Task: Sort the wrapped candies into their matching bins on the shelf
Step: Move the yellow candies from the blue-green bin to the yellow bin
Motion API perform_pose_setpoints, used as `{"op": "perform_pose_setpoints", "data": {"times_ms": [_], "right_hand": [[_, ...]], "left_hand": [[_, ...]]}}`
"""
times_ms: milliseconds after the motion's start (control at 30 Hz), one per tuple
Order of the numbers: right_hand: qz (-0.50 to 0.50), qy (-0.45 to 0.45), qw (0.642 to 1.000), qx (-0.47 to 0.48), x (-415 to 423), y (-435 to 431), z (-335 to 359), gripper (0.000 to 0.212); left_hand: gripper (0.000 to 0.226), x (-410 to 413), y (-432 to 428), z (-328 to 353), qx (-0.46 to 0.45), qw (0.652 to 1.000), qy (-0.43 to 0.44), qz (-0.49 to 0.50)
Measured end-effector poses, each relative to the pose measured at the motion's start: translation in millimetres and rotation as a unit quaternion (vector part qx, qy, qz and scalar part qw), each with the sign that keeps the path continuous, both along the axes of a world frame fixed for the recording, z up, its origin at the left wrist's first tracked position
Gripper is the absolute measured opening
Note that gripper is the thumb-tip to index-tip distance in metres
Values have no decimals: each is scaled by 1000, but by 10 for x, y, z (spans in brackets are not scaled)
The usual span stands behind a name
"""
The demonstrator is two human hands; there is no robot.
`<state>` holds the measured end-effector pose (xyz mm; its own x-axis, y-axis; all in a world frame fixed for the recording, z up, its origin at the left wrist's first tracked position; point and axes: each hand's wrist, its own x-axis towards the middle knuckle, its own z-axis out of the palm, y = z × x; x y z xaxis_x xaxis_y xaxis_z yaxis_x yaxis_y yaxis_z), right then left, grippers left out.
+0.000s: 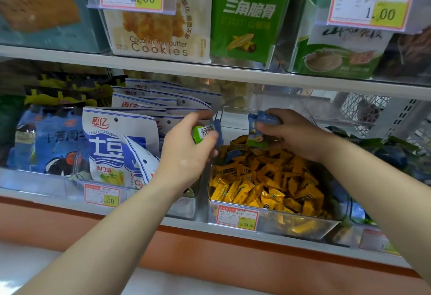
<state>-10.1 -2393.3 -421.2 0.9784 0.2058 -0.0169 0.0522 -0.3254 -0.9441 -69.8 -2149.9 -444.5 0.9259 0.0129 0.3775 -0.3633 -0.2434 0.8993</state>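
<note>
A clear plastic bin [270, 221] on the lower shelf is heaped with yellow-orange wrapped candies [268, 178]. My left hand [189, 150] hovers at the bin's left rim, closed on a small green and blue candy [204, 132] with a barcode facing me. My right hand [293, 131] is over the back of the same bin, gripping blue wrapped candies [264, 123] bunched in its fingers. A loose blue wrapper [233, 154] lies among the yellow ones at the back left. To the right, a neighbouring bin holds dark blue and green candies [394, 154].
White and blue snack bags [121, 147] stand left of the candy bin, with blue bags [53, 140] beyond. Price tags [236, 216] hang on the bin fronts. The upper shelf [210, 73] carries cookie and green boxes. An orange band [210, 248] runs below the lower shelf.
</note>
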Motion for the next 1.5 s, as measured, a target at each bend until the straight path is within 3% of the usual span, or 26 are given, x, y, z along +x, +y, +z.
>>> {"op": "perform_pose_setpoints", "data": {"times_ms": [67,133,233,300,367,433,533,633,700,767,833,900,967,1033,1100,1200,1267,1367,1500], "right_hand": [[20,43,994,103,-176,121,39,64],[42,49,986,152,-313,258,69,63],[42,40,981,186,-452,462,75,65],[16,26,985,169,-514,591,74,58],[-6,17,988,151,-555,703,77,39],[-20,23,989,143,-562,775,73,34],[1,66,986,152,-527,807,66,41],[89,128,973,171,-446,743,64,51],[87,100,985,112,-316,677,38,42],[14,4,1000,9,-106,593,-32,19],[-18,-79,992,-99,143,509,-159,11],[30,-78,962,-260,324,479,-315,23],[98,-37,905,-411,453,517,-467,37],[137,-28,861,-489,517,596,-557,34],[130,-40,853,-504,545,655,-575,30],[114,-66,857,-499,534,638,-526,27],[93,-95,880,-455,479,554,-465,30],[26,-141,933,-331,291,346,-296,29],[-19,-81,990,-112,-160,77,-67,9]], "left_hand": [[27,-40,-81,57,-67,997,26,-40],[26,-58,-178,89,-91,994,41,-38],[22,-79,-322,168,-173,979,97,-34],[31,-97,-376,181,-220,964,134,-65],[46,-106,-382,140,-132,983,96,-86],[50,-115,-346,100,-14,997,31,-68],[20,-92,-269,118,-34,997,-12,-73],[24,-37,-163,113,-11,998,-14,-53],[22,-11,-75,114,-12,1000,-13,-20],[20,15,3,119,-4,999,-29,25],[18,41,61,104,37,996,-39,68],[20,50,80,75,67,994,-36,82],[22,43,81,48,73,994,-27,79],[23,30,80,34,71,995,-30,69],[24,22,90,17,78,994,-34,61],[23,34,122,-2,94,993,-34,59],[23,32,144,-2,88,994,-35,60],[23,17,148,25,72,995,-39,59],[25,-21,68,69,38,998,-36,39]]}}
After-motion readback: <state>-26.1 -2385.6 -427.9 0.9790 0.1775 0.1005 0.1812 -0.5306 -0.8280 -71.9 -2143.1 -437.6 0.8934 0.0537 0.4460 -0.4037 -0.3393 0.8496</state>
